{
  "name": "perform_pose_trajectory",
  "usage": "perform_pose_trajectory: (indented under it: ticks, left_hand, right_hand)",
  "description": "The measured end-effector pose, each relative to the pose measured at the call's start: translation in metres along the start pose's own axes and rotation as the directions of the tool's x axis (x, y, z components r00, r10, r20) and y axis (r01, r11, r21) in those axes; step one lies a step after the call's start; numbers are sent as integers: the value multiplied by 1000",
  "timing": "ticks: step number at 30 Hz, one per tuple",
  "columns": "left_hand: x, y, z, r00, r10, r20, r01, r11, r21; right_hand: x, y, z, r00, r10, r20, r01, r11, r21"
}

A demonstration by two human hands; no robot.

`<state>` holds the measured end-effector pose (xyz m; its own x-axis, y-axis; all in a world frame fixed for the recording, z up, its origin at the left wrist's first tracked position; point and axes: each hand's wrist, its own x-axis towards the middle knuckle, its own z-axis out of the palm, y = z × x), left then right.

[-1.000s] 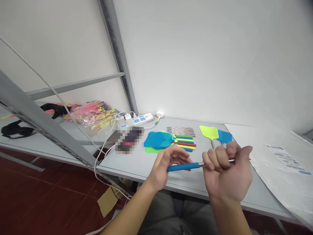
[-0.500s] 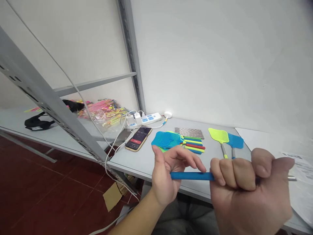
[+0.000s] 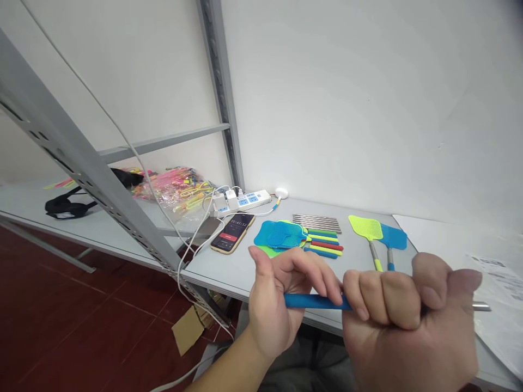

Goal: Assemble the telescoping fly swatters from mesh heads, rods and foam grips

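Observation:
A blue fly swatter handle (image 3: 314, 301) lies level between my two hands, above the table's front edge. My right hand (image 3: 408, 321) is wrapped in a fist around it, and a silver metal rod (image 3: 482, 307) sticks out past the thumb side. The handle's left end presses against the palm of my left hand (image 3: 278, 305); those fingers curl over it, tips touching it near the right fist. Just beyond lie stacked blue and green swatter heads (image 3: 281, 234) with several coloured handles (image 3: 324, 246). Behind them is a row of metal rods (image 3: 316, 222).
A yellow-green swatter (image 3: 365, 227) and a blue swatter (image 3: 394, 237) lie at the right by white sheets (image 3: 441, 234). Leftward are a phone (image 3: 232, 234), a power strip (image 3: 249, 200) with cables, a grey shelf post (image 3: 81, 152) and bagged colourful items (image 3: 175, 185).
Both hands have shifted slightly left and down with the handle, and my right hand is a little nearer to my left fingertips. The camera view has moved slightly.

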<state>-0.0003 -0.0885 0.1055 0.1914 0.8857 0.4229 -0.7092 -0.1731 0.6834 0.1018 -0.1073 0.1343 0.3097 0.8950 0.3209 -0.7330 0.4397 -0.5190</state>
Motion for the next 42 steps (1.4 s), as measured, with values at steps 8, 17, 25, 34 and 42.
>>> perform_pose_trajectory:
  ticks: [8, 17, 25, 34, 42]
  left_hand:
    - [52, -11, -36, 978, -116, 172, -28, 747, 664]
    - [133, -36, 11, 871, -199, 448, -124, 795, 594]
    - [98, -67, -22, 846, -164, 507, -162, 828, 537]
    - [94, -78, -29, 850, 101, 518, -378, 801, 464]
    - [86, -74, -32, 833, 99, 545, -377, 822, 427]
  right_hand:
    - [48, -1, -42, 990, 125, 61, -102, 951, -293]
    - [57, 43, -99, 966, 248, 77, -118, 682, -722]
    - [57, 44, -105, 979, 72, 192, 129, 515, -848]
    - [54, 47, -114, 929, 133, 345, 213, 570, -793]
    - [45, 48, -121, 903, 71, 423, 349, 450, -822]
